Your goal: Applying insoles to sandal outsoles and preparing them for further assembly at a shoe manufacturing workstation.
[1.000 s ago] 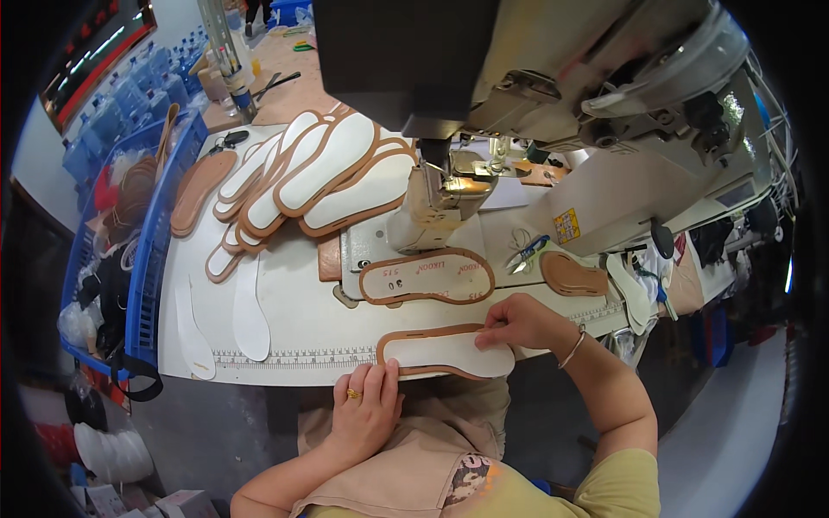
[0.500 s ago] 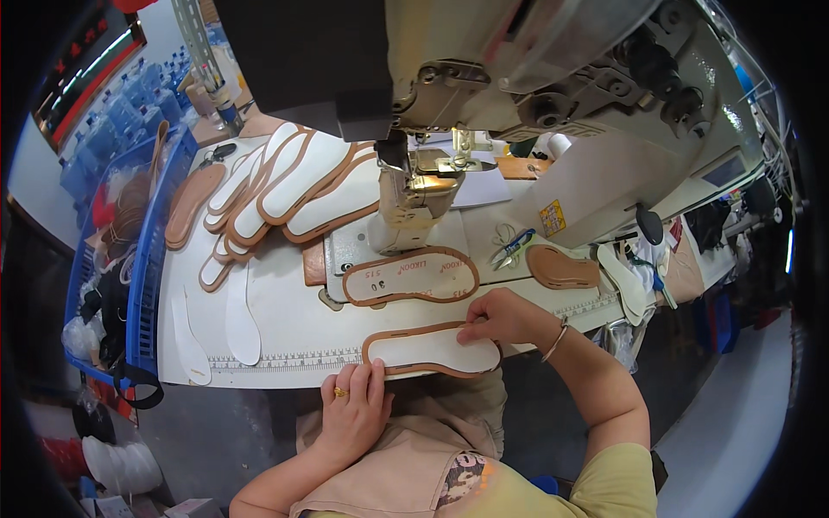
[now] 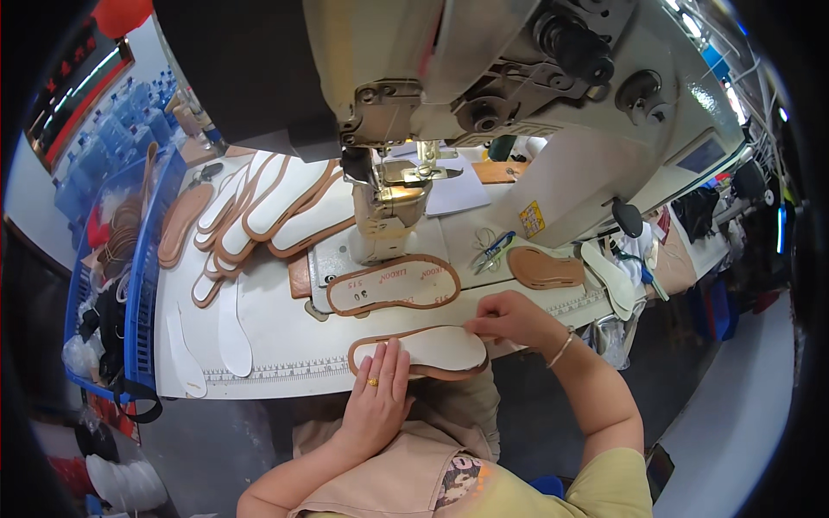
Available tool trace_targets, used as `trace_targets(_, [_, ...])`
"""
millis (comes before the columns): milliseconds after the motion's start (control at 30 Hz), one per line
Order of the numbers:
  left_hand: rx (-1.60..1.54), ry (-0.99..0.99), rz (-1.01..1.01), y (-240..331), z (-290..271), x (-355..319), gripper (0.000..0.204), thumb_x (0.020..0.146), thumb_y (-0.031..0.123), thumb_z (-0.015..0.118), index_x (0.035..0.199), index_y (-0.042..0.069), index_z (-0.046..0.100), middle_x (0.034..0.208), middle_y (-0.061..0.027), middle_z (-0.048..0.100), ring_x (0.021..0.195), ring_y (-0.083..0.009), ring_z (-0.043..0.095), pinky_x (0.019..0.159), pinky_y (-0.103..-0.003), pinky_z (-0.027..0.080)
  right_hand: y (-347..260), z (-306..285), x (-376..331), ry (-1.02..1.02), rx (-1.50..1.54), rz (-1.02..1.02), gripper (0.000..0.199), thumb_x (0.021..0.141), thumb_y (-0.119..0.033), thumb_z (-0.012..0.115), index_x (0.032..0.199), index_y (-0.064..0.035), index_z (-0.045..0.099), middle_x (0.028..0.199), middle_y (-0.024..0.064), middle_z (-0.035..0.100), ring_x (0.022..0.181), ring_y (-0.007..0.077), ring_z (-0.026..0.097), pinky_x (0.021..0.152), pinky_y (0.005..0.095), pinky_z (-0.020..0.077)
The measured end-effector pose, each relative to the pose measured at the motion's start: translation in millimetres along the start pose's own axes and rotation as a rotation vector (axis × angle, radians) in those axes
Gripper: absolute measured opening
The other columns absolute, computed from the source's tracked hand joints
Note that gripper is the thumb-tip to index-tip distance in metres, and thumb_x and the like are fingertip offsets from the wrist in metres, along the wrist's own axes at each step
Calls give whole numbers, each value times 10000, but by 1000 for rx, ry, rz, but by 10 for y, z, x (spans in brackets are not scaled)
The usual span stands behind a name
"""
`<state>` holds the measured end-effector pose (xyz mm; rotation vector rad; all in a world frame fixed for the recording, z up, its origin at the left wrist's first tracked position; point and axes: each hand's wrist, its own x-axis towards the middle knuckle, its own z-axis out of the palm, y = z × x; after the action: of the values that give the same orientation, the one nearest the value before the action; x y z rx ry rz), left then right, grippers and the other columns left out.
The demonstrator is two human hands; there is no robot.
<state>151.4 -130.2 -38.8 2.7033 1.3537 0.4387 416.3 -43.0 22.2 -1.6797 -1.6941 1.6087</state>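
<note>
A white insole sheet (image 3: 440, 348) lies on a brown-edged sole piece (image 3: 418, 370) at the table's front edge. My left hand (image 3: 377, 399) rests flat over its left end, fingers stretched out and a ring on one of them. At the right end, my right hand (image 3: 516, 319) is closed, thumb and fingertips pinched at the sheet's edge. Just beyond lies another brown-rimmed sole piece (image 3: 393, 285) with printed marks, below the sewing machine's needle area (image 3: 423, 168). To the right of it is a brown sole piece (image 3: 546, 268).
Several white-and-brown sole pieces (image 3: 285, 194) are piled at the left. Loose white insole sheets (image 3: 233, 332) lie in front of them. A blue basket (image 3: 138, 319) stands at the table's left edge. Thread snips (image 3: 493, 252) and a white sheet (image 3: 607, 278) lie at the right.
My left hand has moved up onto the sheet and lies flat on it. My right hand has drawn back from its top to its right edge. The view has shifted slightly.
</note>
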Motion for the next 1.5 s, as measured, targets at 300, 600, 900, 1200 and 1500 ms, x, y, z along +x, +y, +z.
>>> trace_targets(300, [46, -22, 16, -1, 36, -9, 907, 688, 279, 770, 1399, -45, 309, 1475, -237, 310, 1370, -381, 315, 1112, -483, 262, 542, -429, -956, 311, 111, 136, 235, 815, -183, 735, 698, -31, 599, 621, 3, 588, 528, 73, 555, 468, 212, 430])
trace_targets(600, [-60, 44, 28, -31, 30, 3, 852, 703, 226, 766, 1389, -35, 333, 1445, -222, 373, 1349, -390, 354, 1103, -486, 282, 1182, -350, -1880, 506, -848, 391, 290, 649, -211, 808, 854, -39, 697, 792, 117, 656, 726, 320, 638, 679, 374, 520])
trace_targets(900, [-329, 284, 58, -160, -24, 2, 327, 727, 41, 710, 1043, 24, 629, 1126, -126, 566, 1118, -328, 543, 979, -450, 451, -98, 539, -155, 444, -363, -585, 141, 769, -101, 710, 882, -44, 647, 828, 117, 623, 783, 293, 613, 691, 361, 507])
trace_targets(1200, [-273, 371, 64, -163, 72, -28, 302, 736, 74, 702, 1027, 16, 651, 1103, -114, 582, 1080, -305, 553, 962, -457, 467, -521, 707, 282, 4, -616, -418, 266, 759, -167, 708, 956, -28, 594, 814, 118, 626, 769, 274, 617, 688, 360, 502])
trace_targets(1500, [-274, 386, 93, -210, 99, -31, 303, 748, 107, 702, 1026, 0, 646, 1111, -125, 579, 1076, -304, 545, 953, -454, 471, -541, 705, 381, -130, -378, -192, 282, 789, -245, 710, 882, 9, 629, 711, 104, 642, 644, 199, 612, 618, 304, 492])
